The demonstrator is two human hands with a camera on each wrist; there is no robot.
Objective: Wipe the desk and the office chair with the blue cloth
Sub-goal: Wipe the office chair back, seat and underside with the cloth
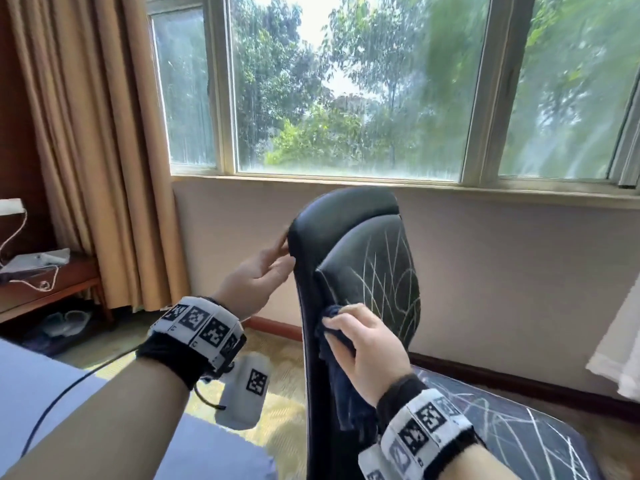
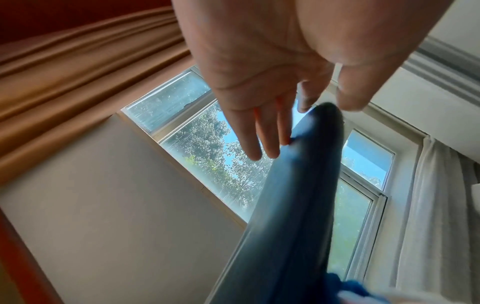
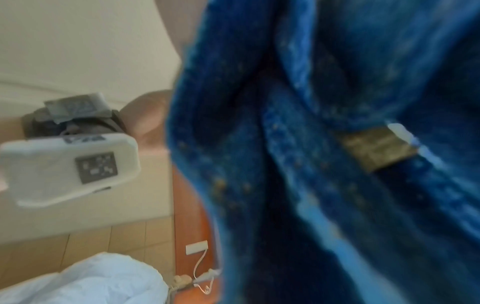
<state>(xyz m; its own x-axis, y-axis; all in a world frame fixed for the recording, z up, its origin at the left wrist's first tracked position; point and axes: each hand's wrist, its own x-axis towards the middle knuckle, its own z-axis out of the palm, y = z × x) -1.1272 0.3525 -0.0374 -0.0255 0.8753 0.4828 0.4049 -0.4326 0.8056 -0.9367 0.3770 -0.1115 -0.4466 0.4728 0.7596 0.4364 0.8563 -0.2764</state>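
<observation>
Room with wide window (image 1: 346, 88), tan curtain (image 1: 93, 133) at left, beige wall below the sill, patterned carpet (image 1: 277, 393). Wooden side table (image 1: 48, 285) far left with white cables and a device on it. Black office chair (image 1: 367, 265) stands near the wall, backrest edge toward camera, its leather cracked with pale lines. Left hand (image 1: 258, 275) has fingers straight, touching the backrest's upper left edge; thumb near the rim. Right hand (image 1: 367, 344) grips the blue cloth (image 1: 337, 341) bunched against the backrest's front, lower down; cloth hangs beneath the palm. Right wrist view blurred, filled by cloth.
</observation>
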